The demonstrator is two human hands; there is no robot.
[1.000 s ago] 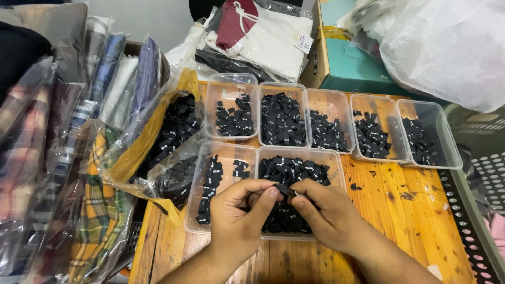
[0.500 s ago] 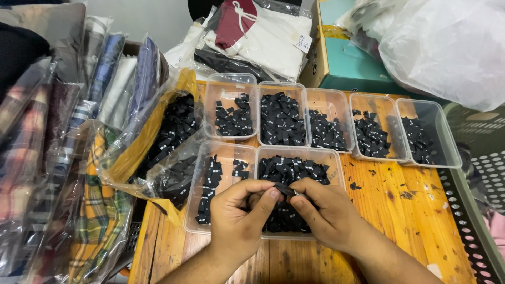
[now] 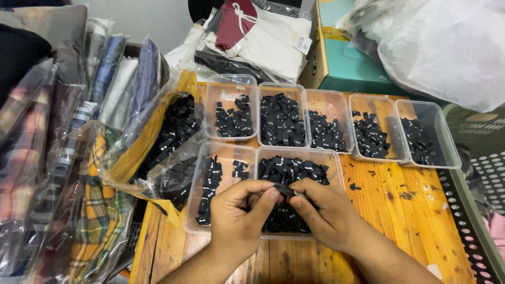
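Note:
My left hand [image 3: 239, 213] and my right hand [image 3: 323, 213] meet over a clear plastic tub [image 3: 336, 163] heaped with small black folded labels [image 3: 292, 169]. Together the fingertips pinch one small black label [image 3: 286, 190] between them. Left of it stands a second clear tub [image 3: 195, 210] with a short row of the same black labels. Both hands cover the front part of the heaped tub.
Several more clear tubs [image 3: 376, 129] of black labels line the back of the orange wooden table [image 3: 410, 221]. A plastic bag [image 3: 168, 142] of labels lies at left beside bagged folded fabrics [image 3: 68, 158]. A teal box [image 3: 352, 47], white bags [image 3: 447, 47] and packed clothes stand behind.

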